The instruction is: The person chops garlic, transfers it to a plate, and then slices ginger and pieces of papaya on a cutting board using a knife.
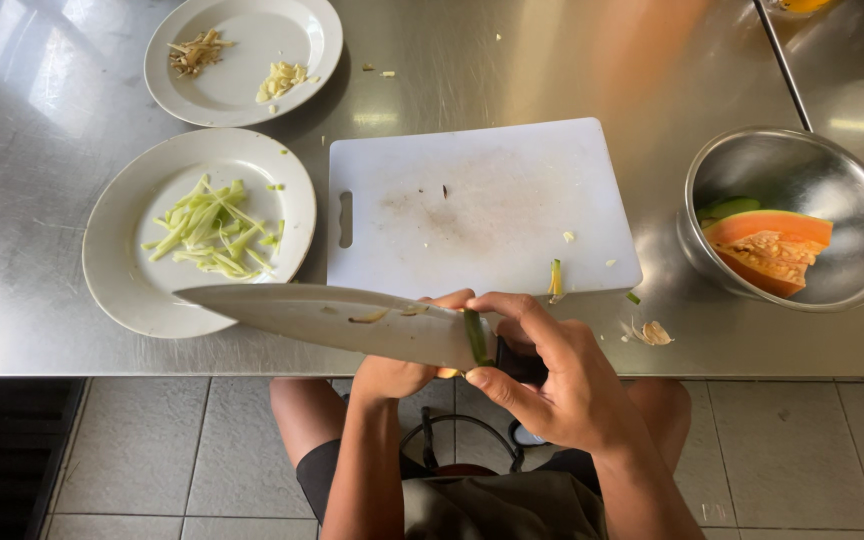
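While right hand [552,375] grips it, knife [332,320] broad, scrap-flecked.

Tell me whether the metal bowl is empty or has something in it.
Not empty: the metal bowl holds a cut papaya piece, orange flesh up, with green peel beside it.

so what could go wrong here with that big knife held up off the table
1. The right hand grips the large wide steel knife while left hand fingers sit right at the blade, so a slip could cut them.
2. The knife hangs past the edge of the steel table, above bare knees; dropped, it may hit them.
3. Green scraps stuck to the blade could fall to the floor.
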